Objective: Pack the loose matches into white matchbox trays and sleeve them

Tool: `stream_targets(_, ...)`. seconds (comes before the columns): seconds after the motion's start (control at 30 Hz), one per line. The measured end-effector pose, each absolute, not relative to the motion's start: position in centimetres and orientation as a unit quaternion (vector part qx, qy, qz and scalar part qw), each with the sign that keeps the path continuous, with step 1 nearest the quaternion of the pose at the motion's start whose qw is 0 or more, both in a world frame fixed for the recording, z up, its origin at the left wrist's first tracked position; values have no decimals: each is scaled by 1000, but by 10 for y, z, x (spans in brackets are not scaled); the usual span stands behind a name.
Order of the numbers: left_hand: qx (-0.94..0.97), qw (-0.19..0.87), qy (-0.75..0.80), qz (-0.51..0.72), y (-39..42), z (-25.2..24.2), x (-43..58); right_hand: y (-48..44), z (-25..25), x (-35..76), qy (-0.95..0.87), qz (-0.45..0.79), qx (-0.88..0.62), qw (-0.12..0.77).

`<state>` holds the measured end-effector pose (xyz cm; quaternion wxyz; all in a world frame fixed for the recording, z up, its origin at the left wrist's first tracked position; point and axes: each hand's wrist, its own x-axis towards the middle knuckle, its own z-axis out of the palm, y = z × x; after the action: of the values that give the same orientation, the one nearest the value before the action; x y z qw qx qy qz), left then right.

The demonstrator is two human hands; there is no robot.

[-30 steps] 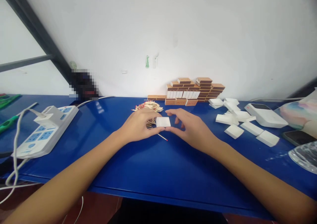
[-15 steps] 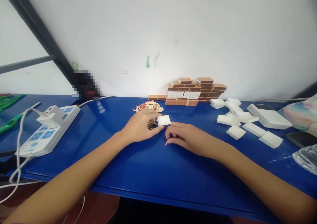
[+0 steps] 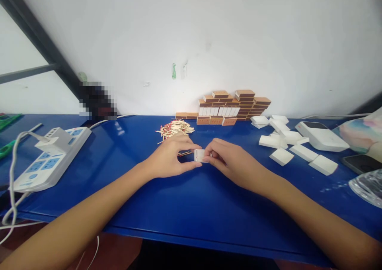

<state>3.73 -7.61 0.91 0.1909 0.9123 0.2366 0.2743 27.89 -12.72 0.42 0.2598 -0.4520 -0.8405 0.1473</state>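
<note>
My left hand and my right hand meet over the blue table, both pinched on a small white matchbox tray held between their fingertips. Whether a match is in my right fingers I cannot tell. Just behind my left hand lies a loose heap of red-tipped matches.
Stacked brown matchboxes line the wall. Several white box trays lie scattered at right, by a white device, a phone and plastic bags. A white power strip with cables sits at left.
My right hand picked a single match off the table, then came up to the white tray in my left hand. Both hands now grip the tray, slightly nearer to me.
</note>
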Motion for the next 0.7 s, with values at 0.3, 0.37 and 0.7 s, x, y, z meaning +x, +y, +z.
stream_targets(0.3,878,97,304,357,-44,23,11,-113,3,274,-800,133,-463,358)
stream_targets(0.37,868,85,329,363,-35,25,3,-102,-3,266,-829,180,-432,307)
stream_targets(0.7,884,66,330,324,-30,15,0,-92,-2,243,-858,210,-441,159)
